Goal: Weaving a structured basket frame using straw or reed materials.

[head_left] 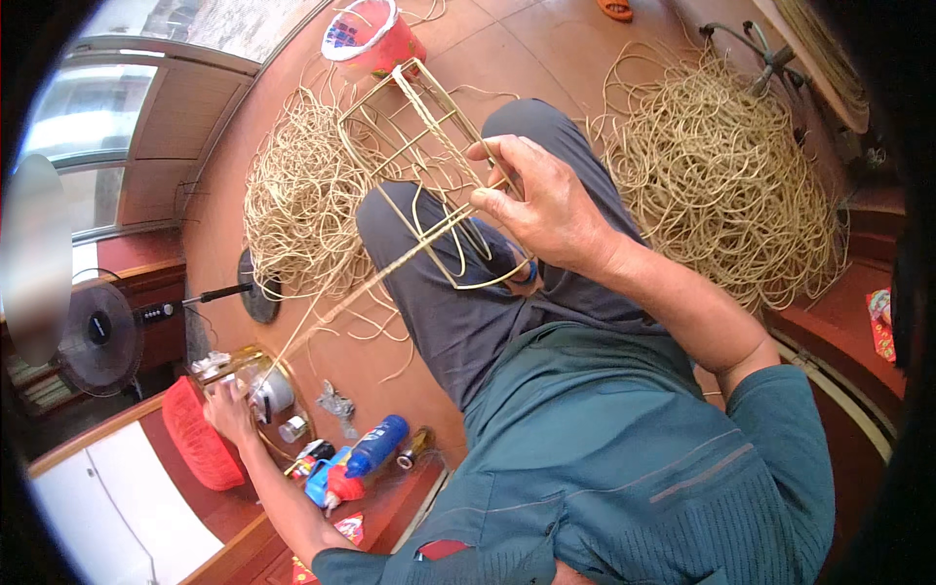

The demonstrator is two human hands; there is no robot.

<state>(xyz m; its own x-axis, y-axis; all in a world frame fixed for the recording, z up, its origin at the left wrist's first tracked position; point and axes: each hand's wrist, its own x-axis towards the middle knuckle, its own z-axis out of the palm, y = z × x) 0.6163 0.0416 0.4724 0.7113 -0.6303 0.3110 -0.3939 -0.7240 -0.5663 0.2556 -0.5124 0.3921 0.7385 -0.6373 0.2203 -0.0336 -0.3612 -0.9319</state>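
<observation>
My right hand (548,203) grips a wire frame (426,238) by its near right side, with thumb and fingers pinching a rail. The frame is an open, box-like skeleton of thin tan bars, tilted above my knees. Some of its bars are wrapped with tan cord. From the frame a taut tan cord (363,287) runs down and left to my left hand (231,410), which is stretched far out to the side. The fingers of that hand look closed on the cord, though they are small and slightly blurred.
Large tangled heaps of cord lie on the tiled floor: a left heap (310,195) and a right heap (717,180). A pink bucket (395,44) stands at the far side. On the left are a standing fan (100,329), a red basket (197,439) and a blue bottle (378,445).
</observation>
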